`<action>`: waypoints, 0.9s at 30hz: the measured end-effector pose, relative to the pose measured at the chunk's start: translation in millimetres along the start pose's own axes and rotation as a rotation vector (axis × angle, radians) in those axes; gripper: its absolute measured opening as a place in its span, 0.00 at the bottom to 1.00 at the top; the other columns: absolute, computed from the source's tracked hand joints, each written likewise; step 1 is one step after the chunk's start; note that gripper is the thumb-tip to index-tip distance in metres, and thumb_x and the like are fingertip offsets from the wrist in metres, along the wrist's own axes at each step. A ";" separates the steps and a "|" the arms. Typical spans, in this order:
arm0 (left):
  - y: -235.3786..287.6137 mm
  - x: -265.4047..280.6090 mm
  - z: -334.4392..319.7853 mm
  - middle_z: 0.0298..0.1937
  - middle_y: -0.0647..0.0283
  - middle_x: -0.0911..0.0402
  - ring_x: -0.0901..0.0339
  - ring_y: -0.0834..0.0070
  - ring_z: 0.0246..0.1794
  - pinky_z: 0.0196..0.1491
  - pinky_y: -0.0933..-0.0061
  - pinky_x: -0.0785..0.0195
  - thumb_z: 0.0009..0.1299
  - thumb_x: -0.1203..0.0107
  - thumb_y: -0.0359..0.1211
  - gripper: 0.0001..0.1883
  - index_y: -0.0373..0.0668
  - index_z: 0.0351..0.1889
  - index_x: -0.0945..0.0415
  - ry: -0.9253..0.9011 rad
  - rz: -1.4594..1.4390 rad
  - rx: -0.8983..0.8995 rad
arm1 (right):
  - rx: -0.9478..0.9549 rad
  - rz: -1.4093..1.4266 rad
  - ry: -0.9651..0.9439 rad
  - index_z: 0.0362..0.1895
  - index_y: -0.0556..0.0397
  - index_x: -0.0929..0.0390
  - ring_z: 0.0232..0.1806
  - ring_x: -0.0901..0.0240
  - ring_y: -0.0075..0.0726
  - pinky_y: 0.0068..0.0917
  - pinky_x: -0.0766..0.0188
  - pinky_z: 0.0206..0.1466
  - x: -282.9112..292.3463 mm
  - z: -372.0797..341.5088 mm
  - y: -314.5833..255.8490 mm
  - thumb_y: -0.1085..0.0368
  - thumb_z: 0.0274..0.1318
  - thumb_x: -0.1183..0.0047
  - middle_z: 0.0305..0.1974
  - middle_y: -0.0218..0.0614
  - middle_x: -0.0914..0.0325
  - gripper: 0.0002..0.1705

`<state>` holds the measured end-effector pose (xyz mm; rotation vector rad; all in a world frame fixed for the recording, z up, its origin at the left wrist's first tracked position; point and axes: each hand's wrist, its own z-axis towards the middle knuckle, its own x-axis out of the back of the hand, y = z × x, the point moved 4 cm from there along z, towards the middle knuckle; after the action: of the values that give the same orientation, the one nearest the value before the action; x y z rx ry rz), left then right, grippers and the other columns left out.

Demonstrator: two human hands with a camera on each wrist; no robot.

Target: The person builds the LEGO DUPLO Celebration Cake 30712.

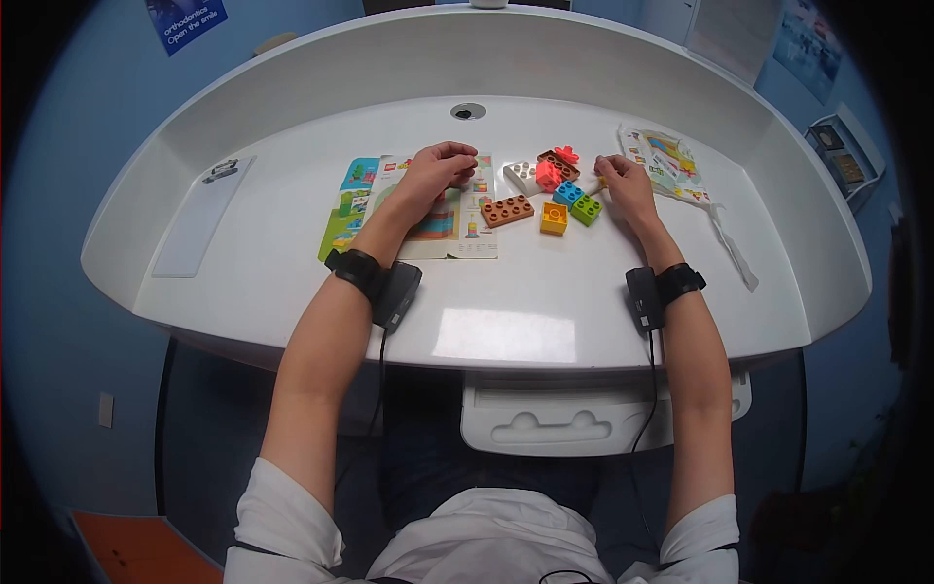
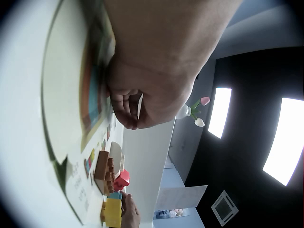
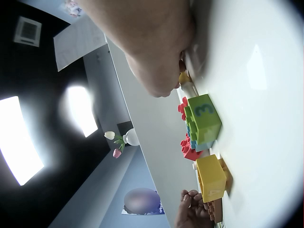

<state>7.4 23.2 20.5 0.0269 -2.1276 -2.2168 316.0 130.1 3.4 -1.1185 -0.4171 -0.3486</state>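
Note:
My left hand (image 1: pixel 438 180) is over the printed booklet (image 1: pixel 470 243), fingers loosely curled; in the left wrist view this hand (image 2: pixel 149 92) shows nothing between thumb and fingers. At the right of the brick group, my right hand (image 1: pixel 628 190) pinches a small yellow and white piece (image 3: pixel 185 80), mostly hidden by the fingers. Between the hands lie a brown brick (image 1: pixel 507 211), a yellow brick (image 1: pixel 554 219), a green brick (image 1: pixel 587 208) against a blue brick (image 1: pixel 567 193), a white brick (image 1: pixel 522 176), red pieces (image 1: pixel 548 176) and another brown piece (image 1: pixel 560 165).
A clipboard (image 1: pixel 204 219) lies at the far left. An opened plastic bag (image 1: pixel 671 165) with printed paper is at the right, its torn strip (image 1: pixel 735 251) trailing toward the front. The desk's raised wall (image 1: pixel 467 60) curves around the back, near a round cable hole (image 1: pixel 468 112).

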 end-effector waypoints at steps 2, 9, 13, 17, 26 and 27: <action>-0.1 0.5 -0.2 0.41 0.68 0.20 0.25 0.86 0.38 0.30 0.89 0.37 0.72 0.42 0.35 0.14 0.40 0.53 0.23 0.002 0.000 0.000 | -0.001 -0.002 0.000 0.45 0.60 0.17 0.38 0.21 0.33 0.29 0.29 0.46 -0.2 -0.3 -1.3 0.49 0.64 0.47 0.37 0.40 0.15 0.24; -1.5 0.6 0.5 0.41 0.67 0.20 0.25 0.85 0.38 0.32 0.88 0.36 0.72 0.42 0.35 0.14 0.40 0.53 0.23 0.002 0.001 -0.004 | 0.004 0.003 -0.010 0.44 0.60 0.17 0.38 0.22 0.32 0.28 0.29 0.45 -0.5 0.6 0.5 0.49 0.64 0.47 0.36 0.38 0.15 0.24; -2.7 1.5 2.9 0.44 0.63 0.18 0.23 0.80 0.44 0.50 0.80 0.28 0.72 0.44 0.32 0.13 0.37 0.52 0.22 0.004 -0.014 -0.012 | 0.002 0.007 -0.004 0.44 0.60 0.17 0.38 0.22 0.32 0.28 0.29 0.45 -0.4 0.4 0.7 0.50 0.64 0.47 0.36 0.38 0.15 0.24; -1.7 0.9 0.7 0.44 0.63 0.18 0.23 0.80 0.44 0.50 0.80 0.28 0.73 0.45 0.32 0.13 0.37 0.52 0.22 -0.003 -0.016 -0.020 | -0.007 0.012 -0.005 0.44 0.60 0.17 0.38 0.22 0.32 0.28 0.29 0.46 0.1 -1.2 -1.7 0.50 0.64 0.47 0.36 0.39 0.15 0.24; -2.0 1.0 1.3 0.43 0.66 0.20 0.25 0.84 0.41 0.37 0.87 0.32 0.73 0.43 0.34 0.14 0.39 0.54 0.23 -0.005 0.003 0.003 | 0.001 -0.001 -0.002 0.44 0.60 0.17 0.38 0.22 0.32 0.28 0.29 0.46 0.5 -1.4 -2.4 0.50 0.64 0.47 0.36 0.39 0.15 0.24; -2.8 1.2 3.0 0.43 0.65 0.20 0.25 0.83 0.41 0.39 0.87 0.32 0.73 0.43 0.34 0.14 0.38 0.54 0.23 -0.012 -0.016 -0.005 | 0.008 -0.001 -0.003 0.44 0.60 0.17 0.38 0.22 0.32 0.28 0.29 0.46 0.5 -0.9 -1.9 0.50 0.64 0.47 0.36 0.39 0.15 0.24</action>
<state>5.9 26.2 17.9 0.0304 -2.1350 -2.2364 315.6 128.6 4.7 -1.1116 -0.4218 -0.3462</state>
